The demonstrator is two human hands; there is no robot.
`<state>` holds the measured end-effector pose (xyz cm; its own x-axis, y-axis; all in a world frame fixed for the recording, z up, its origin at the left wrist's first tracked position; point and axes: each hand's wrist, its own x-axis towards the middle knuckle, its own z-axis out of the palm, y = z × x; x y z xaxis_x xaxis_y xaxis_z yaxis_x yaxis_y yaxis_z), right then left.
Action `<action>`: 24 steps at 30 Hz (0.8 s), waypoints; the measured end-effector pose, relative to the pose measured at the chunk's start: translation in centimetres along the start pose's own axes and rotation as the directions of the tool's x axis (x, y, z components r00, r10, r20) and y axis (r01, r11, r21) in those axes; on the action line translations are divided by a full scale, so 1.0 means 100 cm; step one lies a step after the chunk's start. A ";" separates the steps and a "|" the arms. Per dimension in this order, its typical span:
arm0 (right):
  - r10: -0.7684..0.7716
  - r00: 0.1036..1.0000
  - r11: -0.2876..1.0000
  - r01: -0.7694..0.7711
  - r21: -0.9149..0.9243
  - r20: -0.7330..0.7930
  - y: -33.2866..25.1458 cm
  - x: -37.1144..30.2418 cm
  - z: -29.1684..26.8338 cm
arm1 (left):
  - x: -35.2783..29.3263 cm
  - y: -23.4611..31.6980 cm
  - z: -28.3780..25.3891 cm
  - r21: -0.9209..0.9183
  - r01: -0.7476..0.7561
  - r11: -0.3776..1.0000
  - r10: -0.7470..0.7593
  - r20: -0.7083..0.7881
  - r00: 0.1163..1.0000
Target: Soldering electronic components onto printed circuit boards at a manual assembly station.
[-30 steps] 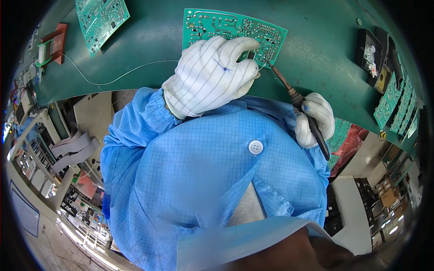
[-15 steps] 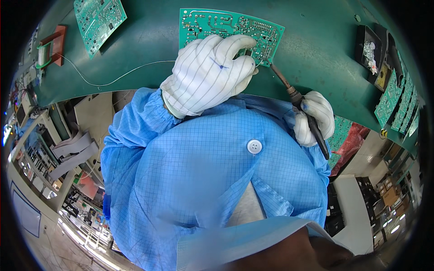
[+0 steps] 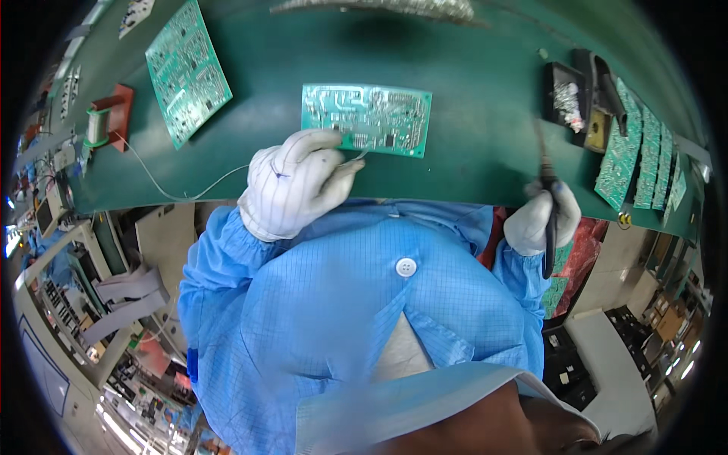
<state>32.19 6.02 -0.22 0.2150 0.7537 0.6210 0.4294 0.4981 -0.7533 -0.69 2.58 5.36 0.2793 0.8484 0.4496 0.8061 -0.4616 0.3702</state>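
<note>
My left hand (image 3: 297, 186), in a white striped glove, is closed on a thin solder wire (image 3: 218, 182), its fingertips at the near left edge of a green circuit board (image 3: 379, 114). A short end of the wire pokes out past the fingers by the board's edge. The board lies flat, components and solder joints facing up. Well right of it, my gloved right hand (image 3: 540, 221) grips a soldering iron (image 3: 550, 231) by its dark handle. The iron's tip points away from me, blurred, apart from the board and near a black tray.
The wire runs from a spool (image 3: 98, 127) on a reddish-brown stand (image 3: 121, 114) at left. Another circuit board (image 3: 188, 72) lies beside it. At right are a black tray (image 3: 565, 98) of silvery scraps, an iron holder (image 3: 607, 91) and several upright boards (image 3: 623, 155). Bubble-like wrap (image 3: 379, 6) lies at the far edge.
The soldering iron has moved away from the board's near right corner toward the right. My left hand has slid back toward the board's near left, uncovering more of it. The view has shifted.
</note>
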 end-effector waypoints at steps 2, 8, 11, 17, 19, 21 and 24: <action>-0.045 0.990 0.988 0.024 -0.152 -0.135 0.006 0.016 0.000 | 0.002 -0.007 -0.011 0.064 -0.002 0.998 0.000 0.037 0.999; 0.068 0.993 0.996 -0.072 0.043 0.095 -0.004 -0.008 -0.004 | 0.006 -0.008 -0.001 0.162 -0.088 0.983 0.054 0.203 0.978; -0.124 0.940 0.991 0.103 0.083 0.319 -0.009 -0.029 0.004 | 0.016 -0.012 0.023 0.191 -0.111 0.975 0.087 0.130 0.988; -0.274 0.928 0.950 0.221 0.219 0.251 -0.015 -0.033 0.019 | 0.010 0.000 0.042 0.255 0.048 0.966 -0.075 0.095 0.993; -0.323 0.911 0.935 0.266 0.234 0.257 -0.017 -0.031 0.019 | 0.008 0.002 0.044 0.257 0.072 0.964 -0.097 0.085 0.992; -0.334 0.901 0.934 0.277 0.226 0.277 -0.017 -0.031 0.019 | 0.009 -0.001 0.047 0.219 0.053 0.974 -0.067 0.056 0.996; -0.372 0.880 0.922 0.313 0.227 0.296 -0.014 -0.033 0.022 | 0.007 -0.003 0.050 0.197 0.047 0.979 -0.057 0.044 0.997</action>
<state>28.93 3.73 -1.68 -0.2300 0.6050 0.7623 0.2645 0.7927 -0.5493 1.85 4.64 1.48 0.2554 0.8839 0.3918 0.9056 -0.3607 0.2233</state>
